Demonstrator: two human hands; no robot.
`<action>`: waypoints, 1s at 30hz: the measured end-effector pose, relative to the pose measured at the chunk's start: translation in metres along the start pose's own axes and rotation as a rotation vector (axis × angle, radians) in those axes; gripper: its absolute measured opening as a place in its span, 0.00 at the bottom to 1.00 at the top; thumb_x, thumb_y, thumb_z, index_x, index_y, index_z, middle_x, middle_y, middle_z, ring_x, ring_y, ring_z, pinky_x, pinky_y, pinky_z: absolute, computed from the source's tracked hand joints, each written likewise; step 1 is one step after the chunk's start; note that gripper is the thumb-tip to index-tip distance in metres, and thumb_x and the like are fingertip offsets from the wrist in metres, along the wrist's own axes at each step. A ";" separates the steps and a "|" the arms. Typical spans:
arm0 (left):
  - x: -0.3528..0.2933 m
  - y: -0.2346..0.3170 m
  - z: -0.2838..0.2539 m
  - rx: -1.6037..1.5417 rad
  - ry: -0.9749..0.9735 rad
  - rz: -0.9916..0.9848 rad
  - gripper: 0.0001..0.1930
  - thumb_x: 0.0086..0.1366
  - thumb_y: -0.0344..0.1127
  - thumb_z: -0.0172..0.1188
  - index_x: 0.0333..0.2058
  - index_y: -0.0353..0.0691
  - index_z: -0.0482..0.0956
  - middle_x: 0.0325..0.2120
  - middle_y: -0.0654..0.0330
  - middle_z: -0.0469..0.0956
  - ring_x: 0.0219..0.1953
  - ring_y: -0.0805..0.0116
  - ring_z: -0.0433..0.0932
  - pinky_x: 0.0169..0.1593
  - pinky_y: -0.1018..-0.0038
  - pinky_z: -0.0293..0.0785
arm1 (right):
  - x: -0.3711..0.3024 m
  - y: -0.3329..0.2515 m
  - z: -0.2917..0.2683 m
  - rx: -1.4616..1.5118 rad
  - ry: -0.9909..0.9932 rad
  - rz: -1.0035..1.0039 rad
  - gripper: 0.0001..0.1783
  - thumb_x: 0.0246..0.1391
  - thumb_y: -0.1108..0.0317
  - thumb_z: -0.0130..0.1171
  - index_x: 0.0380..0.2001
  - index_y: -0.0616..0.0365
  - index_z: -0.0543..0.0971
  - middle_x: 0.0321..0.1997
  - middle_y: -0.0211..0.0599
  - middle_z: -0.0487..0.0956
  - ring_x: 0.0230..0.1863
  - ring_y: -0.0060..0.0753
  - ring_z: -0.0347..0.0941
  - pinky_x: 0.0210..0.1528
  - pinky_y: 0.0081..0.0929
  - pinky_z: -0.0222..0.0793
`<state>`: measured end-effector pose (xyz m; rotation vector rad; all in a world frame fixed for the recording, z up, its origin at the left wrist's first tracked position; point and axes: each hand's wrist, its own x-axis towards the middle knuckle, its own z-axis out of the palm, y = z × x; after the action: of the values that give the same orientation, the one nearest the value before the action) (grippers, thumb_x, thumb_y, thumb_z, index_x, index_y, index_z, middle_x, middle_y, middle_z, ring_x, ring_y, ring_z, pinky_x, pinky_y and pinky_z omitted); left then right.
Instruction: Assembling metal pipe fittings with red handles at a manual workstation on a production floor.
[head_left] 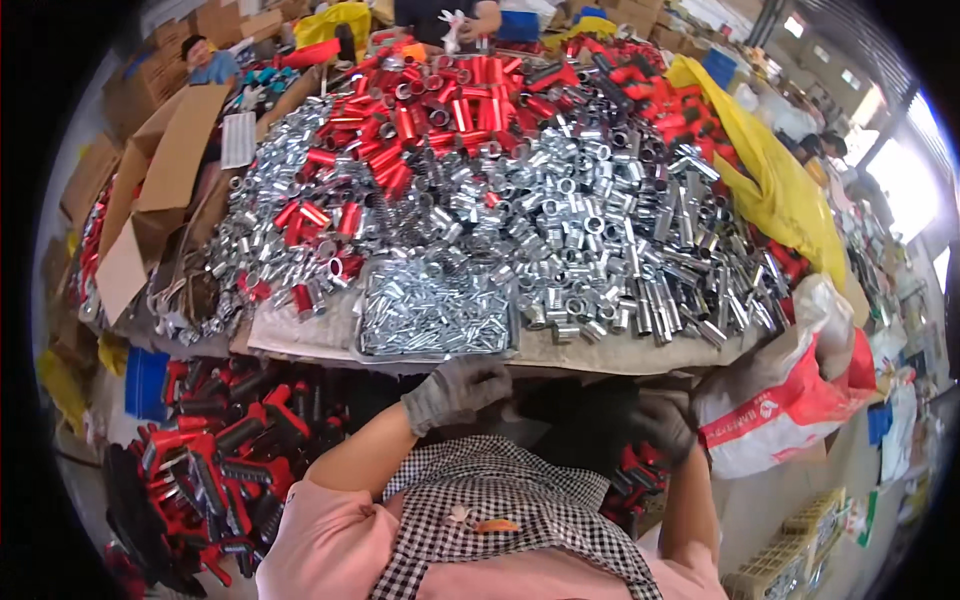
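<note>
My left hand (455, 394), in a grey knit glove, is at the table's near edge, just below a clear tray (517, 335) of small silver pins (430, 312). Its fingers are curled together; whatever they may hold is hidden. In shadow below the edge is my right hand (664, 424), also gloved, beside a white and red woven sack (770, 412). Its fingers are too dark to read. Beyond the tray, silver metal sleeves (575, 215) lie heaped with shiny red tubes (465, 112). Longer chrome tubes (650, 290) lie at the right of the heap.
Red and black tool handles (215, 465) are piled low on the left, near a blue bin (147, 385). An open cardboard box (165, 170) stands left of the table. Yellow sheeting (785, 200) drapes the right side. A co-worker (440, 15) is across the table.
</note>
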<state>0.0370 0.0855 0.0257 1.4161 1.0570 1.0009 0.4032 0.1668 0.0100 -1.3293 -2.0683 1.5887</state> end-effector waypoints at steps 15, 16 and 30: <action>-0.045 0.014 -0.130 0.738 0.631 0.010 0.10 0.60 0.36 0.60 0.35 0.36 0.77 0.28 0.52 0.79 0.30 0.63 0.78 0.37 0.71 0.73 | 0.135 -0.186 0.080 -0.380 -0.035 -0.821 0.11 0.47 0.71 0.60 0.37 0.59 0.77 0.30 0.41 0.78 0.31 0.41 0.75 0.35 0.33 0.71; -0.044 0.013 -0.149 0.720 0.758 -0.101 0.11 0.59 0.38 0.61 0.35 0.36 0.77 0.28 0.51 0.79 0.31 0.61 0.78 0.38 0.69 0.74 | 0.137 -0.189 0.093 -0.394 -0.063 -0.882 0.11 0.46 0.72 0.61 0.36 0.58 0.77 0.30 0.40 0.78 0.31 0.40 0.75 0.34 0.33 0.70; 0.074 -0.004 -0.331 1.709 0.708 -0.553 0.12 0.62 0.37 0.50 0.37 0.45 0.83 0.42 0.56 0.80 0.45 0.61 0.79 0.43 0.64 0.75 | 0.151 -0.211 0.146 -0.556 -0.007 -1.225 0.16 0.37 0.70 0.66 0.35 0.54 0.79 0.27 0.34 0.76 0.25 0.40 0.73 0.27 0.35 0.69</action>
<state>-0.2623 0.2416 0.0552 1.7281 3.0132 -0.1030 0.1143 0.1809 0.0821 0.0529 -2.5453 0.4899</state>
